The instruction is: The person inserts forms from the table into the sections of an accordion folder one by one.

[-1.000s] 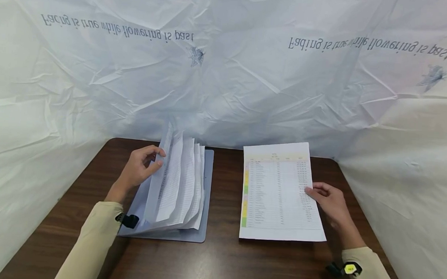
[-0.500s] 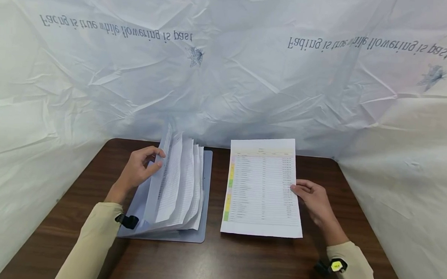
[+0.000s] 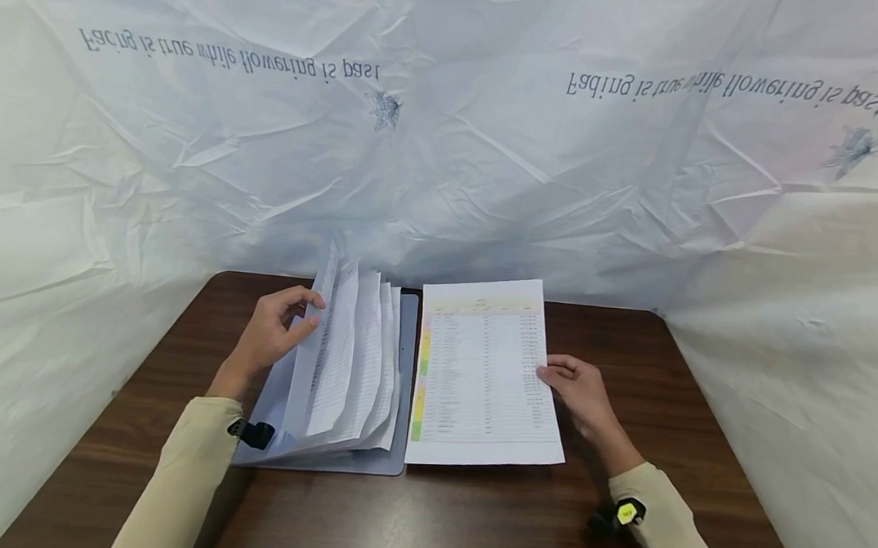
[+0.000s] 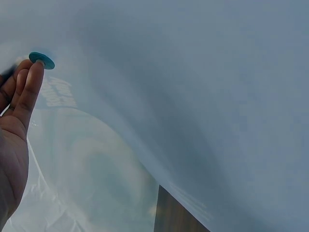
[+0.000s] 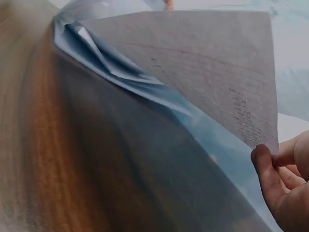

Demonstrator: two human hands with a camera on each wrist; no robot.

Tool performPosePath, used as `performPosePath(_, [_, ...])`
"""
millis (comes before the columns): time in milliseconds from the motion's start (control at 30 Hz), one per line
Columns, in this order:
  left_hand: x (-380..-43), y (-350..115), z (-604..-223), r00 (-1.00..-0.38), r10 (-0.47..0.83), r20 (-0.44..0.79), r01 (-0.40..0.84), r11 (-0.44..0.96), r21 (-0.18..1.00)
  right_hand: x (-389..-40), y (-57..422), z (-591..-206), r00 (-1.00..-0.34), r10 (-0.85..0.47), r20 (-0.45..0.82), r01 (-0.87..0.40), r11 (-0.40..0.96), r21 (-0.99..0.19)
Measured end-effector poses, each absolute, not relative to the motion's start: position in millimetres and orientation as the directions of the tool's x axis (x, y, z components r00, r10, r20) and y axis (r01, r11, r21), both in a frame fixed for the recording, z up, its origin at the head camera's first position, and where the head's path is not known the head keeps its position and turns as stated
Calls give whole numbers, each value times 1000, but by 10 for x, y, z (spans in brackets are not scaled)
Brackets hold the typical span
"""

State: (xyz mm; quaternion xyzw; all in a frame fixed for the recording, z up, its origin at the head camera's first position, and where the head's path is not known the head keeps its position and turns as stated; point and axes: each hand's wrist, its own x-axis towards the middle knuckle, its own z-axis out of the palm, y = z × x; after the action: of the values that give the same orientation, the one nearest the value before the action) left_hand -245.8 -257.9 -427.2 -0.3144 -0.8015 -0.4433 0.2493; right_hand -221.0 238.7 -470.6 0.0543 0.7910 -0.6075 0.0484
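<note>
My left hand [image 3: 266, 328] holds up the translucent cover of a blue plastic document folder [image 3: 360, 464], thumb and fingers at its edge. Several printed sheets [image 3: 362, 360] stand fanned inside. In the left wrist view, the fingertips meet a round teal snap button [image 4: 42, 60] on the plastic. My right hand [image 3: 579, 392] pinches a printed sheet [image 3: 482, 374] by its right edge. Colored bands run down the sheet's left margin, beside the folder's right edge. In the right wrist view, the thumb and fingers grip the sheet's edge [image 5: 268, 96] near a corner.
Folder and sheet are over a dark wood-grain table [image 3: 398, 526]. A pale, wrinkled plastic sheeting [image 3: 444, 168] with printed lettering rises behind the table and on both sides.
The right hand has brought the printed sheet leftward, from the table's right part to beside the folder. The left hand has stayed in place with the folder cover held up.
</note>
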Motion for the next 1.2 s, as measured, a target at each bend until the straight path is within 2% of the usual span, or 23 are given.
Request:
performPosePath(400, [-2246, -2391, -3953, -676, 292, 677, 729, 405, 553, -2265, 2209, -4894, -987, 25, -156, 157, 264, -952])
performPosePath(1200, [-2235, -2363, -3954, -681, 290, 672, 723, 409, 557, -2380, 1844, -4915, -982, -20, -187, 181, 180, -967])
